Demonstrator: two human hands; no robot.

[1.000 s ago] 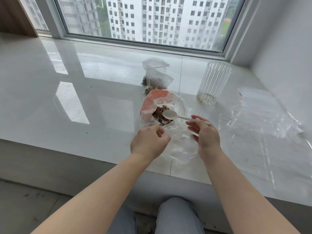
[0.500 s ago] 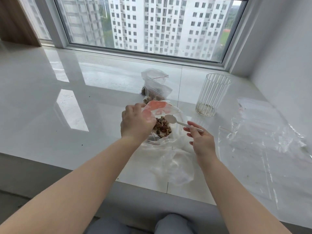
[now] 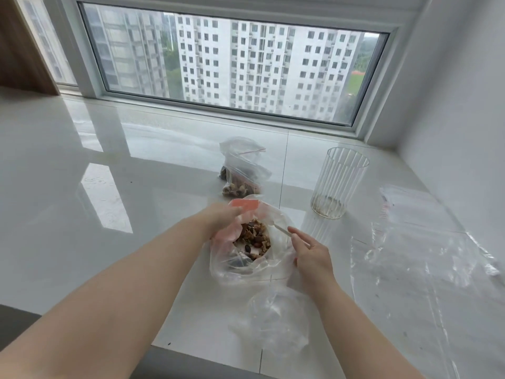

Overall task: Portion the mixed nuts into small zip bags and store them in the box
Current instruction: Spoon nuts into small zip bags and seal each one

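Mixed nuts (image 3: 254, 236) in large bag (image 3: 276, 258), filled zip bags (image 3: 240, 176) behind

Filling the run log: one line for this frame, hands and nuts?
left hand holds nut bag rim open | right hand pinches spoon, bowl in bag | mixed nuts inside | filled zip bags behind

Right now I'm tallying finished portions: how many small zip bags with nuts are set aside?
2, I think: small zip bags overlapping behind the big nut bag, one behind the other. More could be hidden.
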